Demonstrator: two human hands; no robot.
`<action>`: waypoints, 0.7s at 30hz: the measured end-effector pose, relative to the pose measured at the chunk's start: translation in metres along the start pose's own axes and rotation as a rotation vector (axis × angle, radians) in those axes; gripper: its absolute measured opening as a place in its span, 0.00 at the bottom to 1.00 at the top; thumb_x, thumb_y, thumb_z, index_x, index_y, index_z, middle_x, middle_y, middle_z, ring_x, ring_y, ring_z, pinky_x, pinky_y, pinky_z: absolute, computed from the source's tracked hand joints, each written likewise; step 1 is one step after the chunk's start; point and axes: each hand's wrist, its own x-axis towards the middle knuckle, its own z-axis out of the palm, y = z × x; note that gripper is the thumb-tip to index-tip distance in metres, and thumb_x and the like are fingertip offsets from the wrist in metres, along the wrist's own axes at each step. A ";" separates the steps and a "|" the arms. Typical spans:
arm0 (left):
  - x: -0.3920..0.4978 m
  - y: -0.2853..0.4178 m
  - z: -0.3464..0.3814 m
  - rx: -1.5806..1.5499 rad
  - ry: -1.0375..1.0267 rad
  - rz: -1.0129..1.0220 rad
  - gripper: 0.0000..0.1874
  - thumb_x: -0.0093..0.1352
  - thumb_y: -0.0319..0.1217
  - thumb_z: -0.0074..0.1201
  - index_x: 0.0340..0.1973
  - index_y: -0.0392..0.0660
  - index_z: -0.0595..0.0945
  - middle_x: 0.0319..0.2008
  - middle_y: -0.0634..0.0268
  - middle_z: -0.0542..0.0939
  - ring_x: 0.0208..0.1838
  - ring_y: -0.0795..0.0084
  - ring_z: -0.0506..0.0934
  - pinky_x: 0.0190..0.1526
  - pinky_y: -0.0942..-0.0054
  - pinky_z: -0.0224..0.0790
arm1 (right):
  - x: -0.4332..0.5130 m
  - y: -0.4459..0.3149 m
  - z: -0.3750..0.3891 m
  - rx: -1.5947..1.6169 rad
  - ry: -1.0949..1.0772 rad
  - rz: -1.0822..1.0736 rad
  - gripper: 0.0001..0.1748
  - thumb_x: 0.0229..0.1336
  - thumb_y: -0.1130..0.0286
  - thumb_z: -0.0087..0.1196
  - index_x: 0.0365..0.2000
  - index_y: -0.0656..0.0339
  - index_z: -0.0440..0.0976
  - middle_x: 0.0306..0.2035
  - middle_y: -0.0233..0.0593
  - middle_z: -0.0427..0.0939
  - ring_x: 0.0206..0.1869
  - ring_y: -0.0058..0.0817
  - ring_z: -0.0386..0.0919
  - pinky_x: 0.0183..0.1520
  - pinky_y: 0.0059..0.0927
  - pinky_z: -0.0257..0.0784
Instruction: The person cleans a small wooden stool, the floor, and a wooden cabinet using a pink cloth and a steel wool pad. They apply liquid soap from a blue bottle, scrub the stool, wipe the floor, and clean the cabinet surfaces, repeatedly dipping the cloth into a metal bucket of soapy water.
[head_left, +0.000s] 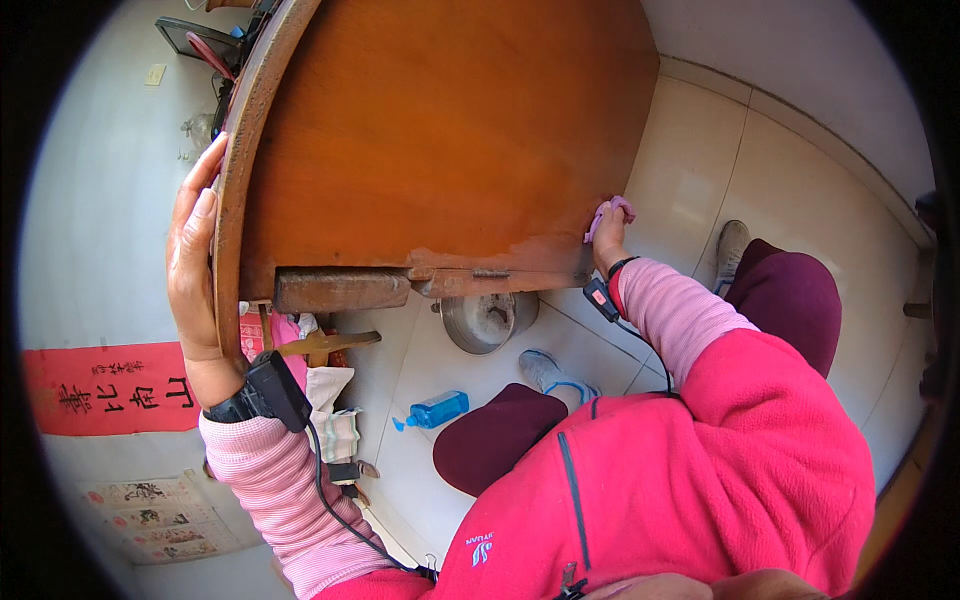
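The wooden side panel of a cabinet or desk (450, 135) fills the upper middle, with a wet-looking patch along its lower edge. My left hand (196, 255) rests flat against the worn edge of the wooden top, its fingers extended and grasping nothing. At the panel's lower right corner, my right hand (609, 232) presses a crumpled pink-purple cloth (619, 208) to the wood. Below the panel a metal pot or bucket (480, 337) with foamy water stands on the floor. Nearby lies a blue spray bottle (439, 409) on its side.
Cloths and bags (332, 435) are piled beneath the furniture's left part, by a wooden piece (326, 343). A red paper banner with writing (112, 390) hangs on the left wall. My knees and shoes are near the bottle and pot; a tiled wall base (795, 116) runs at right.
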 end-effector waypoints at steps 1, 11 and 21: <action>0.000 0.000 -0.001 -0.023 -0.018 -0.002 0.28 0.74 0.42 0.43 0.65 0.37 0.73 0.64 0.56 0.73 0.68 0.67 0.69 0.71 0.72 0.54 | -0.001 0.000 -0.001 0.098 -0.027 0.060 0.25 0.71 0.54 0.43 0.57 0.62 0.66 0.50 0.50 0.75 0.47 0.44 0.78 0.48 0.45 0.74; 0.007 -0.009 -0.008 -0.036 -0.063 0.050 0.26 0.76 0.42 0.43 0.64 0.40 0.75 0.64 0.59 0.74 0.67 0.71 0.69 0.70 0.76 0.55 | -0.174 -0.093 -0.025 0.683 -0.363 0.309 0.08 0.69 0.70 0.41 0.30 0.57 0.65 0.16 0.43 0.68 0.08 0.40 0.64 0.12 0.45 0.67; 0.006 -0.011 -0.009 -0.042 -0.061 0.037 0.26 0.75 0.43 0.45 0.64 0.44 0.76 0.63 0.61 0.74 0.66 0.72 0.71 0.67 0.77 0.59 | -0.194 -0.144 -0.064 -0.144 -0.375 -0.707 0.26 0.49 0.75 0.64 0.48 0.65 0.66 0.51 0.49 0.68 0.55 0.48 0.68 0.60 0.39 0.65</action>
